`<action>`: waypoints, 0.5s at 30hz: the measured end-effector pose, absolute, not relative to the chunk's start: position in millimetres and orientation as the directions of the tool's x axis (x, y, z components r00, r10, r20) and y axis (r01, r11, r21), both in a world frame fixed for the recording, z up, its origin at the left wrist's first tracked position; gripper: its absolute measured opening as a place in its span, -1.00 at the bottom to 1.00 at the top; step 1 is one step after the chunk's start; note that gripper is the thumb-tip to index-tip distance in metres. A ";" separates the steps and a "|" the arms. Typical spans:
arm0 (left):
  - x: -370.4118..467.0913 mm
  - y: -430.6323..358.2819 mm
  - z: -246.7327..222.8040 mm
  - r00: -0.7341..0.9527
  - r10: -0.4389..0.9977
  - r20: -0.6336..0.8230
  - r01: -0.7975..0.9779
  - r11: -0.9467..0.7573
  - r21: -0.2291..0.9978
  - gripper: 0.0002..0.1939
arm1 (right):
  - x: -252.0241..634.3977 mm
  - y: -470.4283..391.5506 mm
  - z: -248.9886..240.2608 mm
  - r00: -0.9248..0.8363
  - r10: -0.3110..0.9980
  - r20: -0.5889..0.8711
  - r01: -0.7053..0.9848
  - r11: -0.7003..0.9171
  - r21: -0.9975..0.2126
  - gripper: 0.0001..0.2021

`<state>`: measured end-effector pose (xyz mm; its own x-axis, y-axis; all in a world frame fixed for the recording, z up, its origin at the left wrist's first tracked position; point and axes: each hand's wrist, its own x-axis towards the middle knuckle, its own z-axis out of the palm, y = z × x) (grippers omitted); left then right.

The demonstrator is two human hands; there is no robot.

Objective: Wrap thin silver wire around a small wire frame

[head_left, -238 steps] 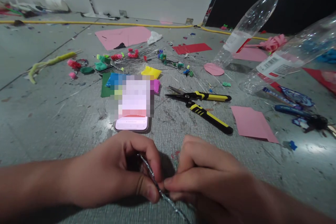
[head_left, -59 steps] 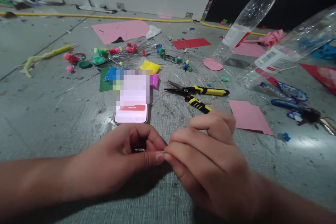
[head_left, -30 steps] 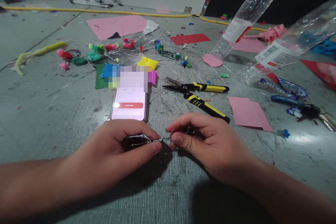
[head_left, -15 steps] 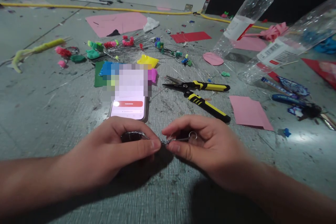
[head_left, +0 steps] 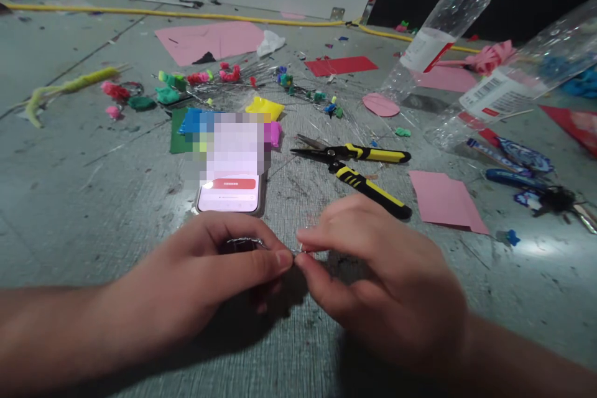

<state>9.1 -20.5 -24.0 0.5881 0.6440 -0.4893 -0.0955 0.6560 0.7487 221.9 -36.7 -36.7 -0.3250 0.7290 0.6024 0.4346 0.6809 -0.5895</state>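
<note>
A thin twisted silvery wire (head_left: 246,240) runs between my two hands above the grey surface. My left hand (head_left: 212,267) pinches it between thumb and forefinger, with part of the wire showing behind the thumb. At the wire's other end, the thumb and fingertips of my right hand (head_left: 373,267) are closed on it, tip to tip with the left. The right hand hides the rest of that end. Just beyond the left hand lies a lit phone (head_left: 228,199), its screen partly blurred. Pliers (head_left: 342,158) with black and yellow handles lie spread apart beyond my right hand.
Colourful clay-like pieces (head_left: 170,94) and loose wires lie farther back. Two clear plastic bottles (head_left: 426,53) stand tilted at the right. Pink paper (head_left: 443,199), red paper (head_left: 340,66) and a yellow packet (head_left: 264,108) are scattered about. A yellow cable (head_left: 196,13) crosses the back.
My right hand has rolled over, its back now turned more upward, and it covers the small wire loop that showed before. My left hand keeps its pinch, almost in place.
</note>
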 end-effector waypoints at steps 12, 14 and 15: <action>8.3 -15.1 -11.1 0.483 0.860 -0.165 0.303 0.012 0.953 -0.77 | 205.0 -40.6 -39.8 -0.080 0.995 0.061 -0.024 0.060 -0.998 -0.84; 9.1 -14.4 -9.2 0.477 0.870 -0.125 0.316 -0.037 0.948 -0.78 | 203.8 -39.4 -41.4 -0.108 0.992 -0.070 -0.200 -0.091 -0.976 -0.72; 9.1 -14.3 -9.0 0.473 0.871 -0.133 0.316 -0.027 0.948 -0.78 | 203.3 -38.5 -42.3 -0.128 0.984 -0.120 -0.263 -0.150 -0.953 -0.64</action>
